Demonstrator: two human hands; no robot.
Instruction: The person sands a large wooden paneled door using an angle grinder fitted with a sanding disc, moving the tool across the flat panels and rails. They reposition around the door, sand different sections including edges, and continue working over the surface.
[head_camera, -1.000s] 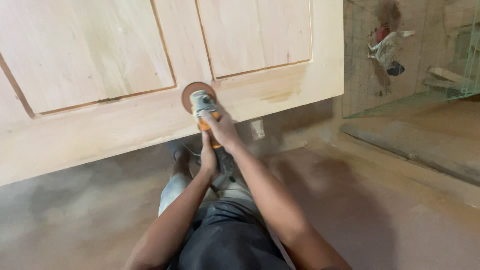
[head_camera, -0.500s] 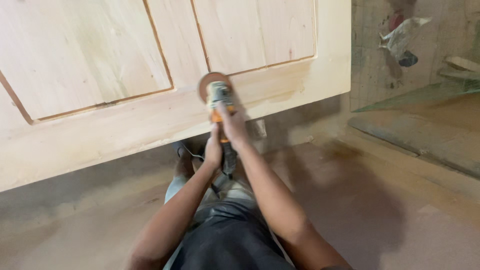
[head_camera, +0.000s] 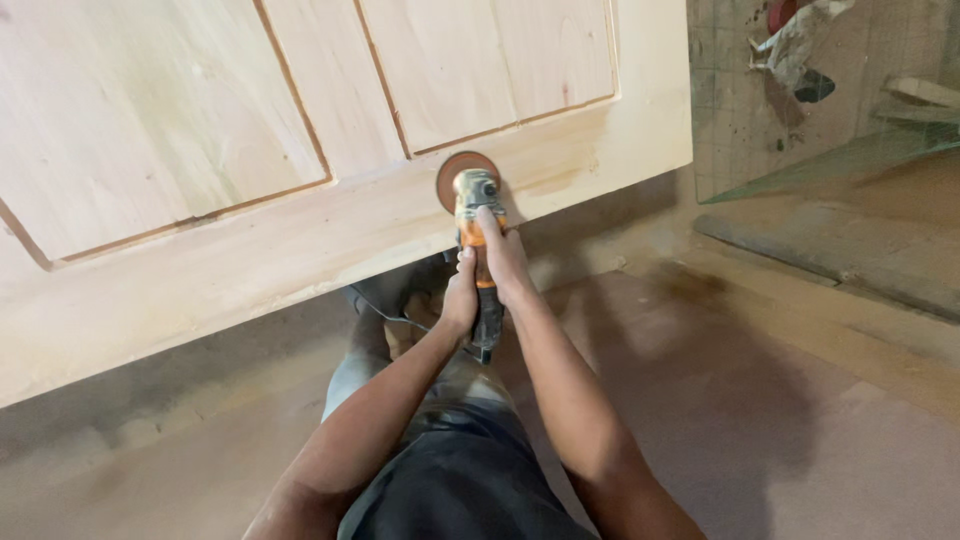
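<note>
From your head camera, your right hand (head_camera: 503, 262) is wrapped around the orange body of the angle grinder (head_camera: 476, 245), fingers closed along its top. Your left hand (head_camera: 461, 297) clasps the rear of the same body from the other side, fingers curled shut on it. The sanding disc (head_camera: 458, 172) sits on the bottom rail of the pale wooden door (head_camera: 300, 240), just below the panel groove and near the door's right end. If you tilt the disc onto its edge, it could gouge the soft rail. Drifting upward could nick the groove. The cord (head_camera: 385, 312) hangs by your legs and could snag.
</note>
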